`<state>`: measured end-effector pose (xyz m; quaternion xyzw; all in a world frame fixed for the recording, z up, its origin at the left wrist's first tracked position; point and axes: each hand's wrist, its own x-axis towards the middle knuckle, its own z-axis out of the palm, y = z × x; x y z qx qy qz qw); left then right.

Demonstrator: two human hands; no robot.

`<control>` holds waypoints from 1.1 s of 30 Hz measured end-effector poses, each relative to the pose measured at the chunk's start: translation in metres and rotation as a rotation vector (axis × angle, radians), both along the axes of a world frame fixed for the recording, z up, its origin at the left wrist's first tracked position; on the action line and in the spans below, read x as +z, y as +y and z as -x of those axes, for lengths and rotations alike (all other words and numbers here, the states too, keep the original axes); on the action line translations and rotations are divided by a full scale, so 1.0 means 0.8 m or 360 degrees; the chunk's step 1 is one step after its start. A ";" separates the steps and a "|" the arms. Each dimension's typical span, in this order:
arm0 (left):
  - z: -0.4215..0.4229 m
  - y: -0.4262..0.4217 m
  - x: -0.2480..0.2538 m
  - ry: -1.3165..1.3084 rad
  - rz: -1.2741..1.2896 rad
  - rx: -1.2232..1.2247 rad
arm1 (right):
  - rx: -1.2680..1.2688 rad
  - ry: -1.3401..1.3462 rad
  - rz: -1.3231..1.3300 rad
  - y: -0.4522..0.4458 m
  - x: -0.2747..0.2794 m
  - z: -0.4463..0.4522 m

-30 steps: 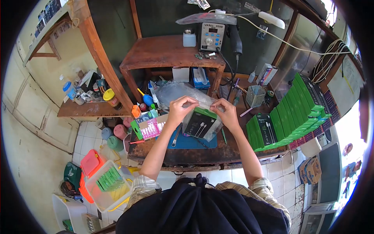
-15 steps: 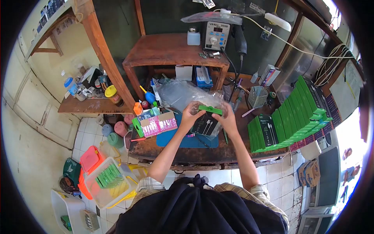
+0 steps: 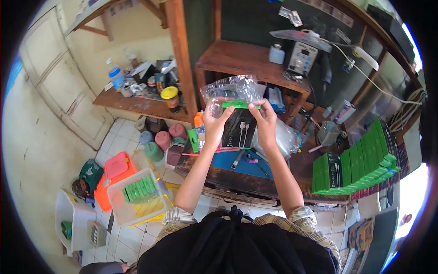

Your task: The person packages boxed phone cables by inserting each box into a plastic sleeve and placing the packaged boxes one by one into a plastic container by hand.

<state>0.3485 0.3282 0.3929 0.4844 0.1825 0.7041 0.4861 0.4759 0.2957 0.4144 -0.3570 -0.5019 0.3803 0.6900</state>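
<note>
Between both hands I hold a black and green cable box [image 3: 237, 130], its front with a picture of white cables facing me. My left hand [image 3: 214, 123] grips its upper left corner, thumb on the front. The upper right corner is in my right hand [image 3: 266, 123], with that thumb also on the front. Clear plastic film [image 3: 237, 84] stands up behind the top edge; I cannot tell whether it encloses the box. Below the box is a blue mat [image 3: 237, 164]. A crumpled clear plastic bag [image 3: 280, 139] lies right of the box, partly behind my right hand.
Stacked green boxes [image 3: 360, 160] stand at the table's right. A clear bin [image 3: 157, 208] with green packs sits on the floor to the left. A rework station [image 3: 302, 58] rests on the wooden shelf [image 3: 242, 57]. Someone's sleeve [image 3: 102, 268] shows at lower left.
My view has turned left. Both hands have raised the box and tilted it upright, so more of its front shows. The plastic film now rises above its top edge.
</note>
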 end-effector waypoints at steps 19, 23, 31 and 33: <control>0.142 -0.039 -0.100 0.0374 0.0239 0.0514 | 0.0509 0.0401 0.0012 0.050 -0.080 0.143; 0.142 -0.054 -0.135 0.0549 0.0466 0.0629 | 0.0491 0.0124 -0.0022 0.048 -0.089 0.133; 0.157 -0.054 -0.114 0.0366 0.0336 0.0930 | 0.0529 -0.0391 0.0072 0.047 -0.114 0.132; 0.171 -0.058 -0.112 0.0355 0.0297 0.0953 | 0.0489 -0.0450 0.0019 0.047 -0.106 0.145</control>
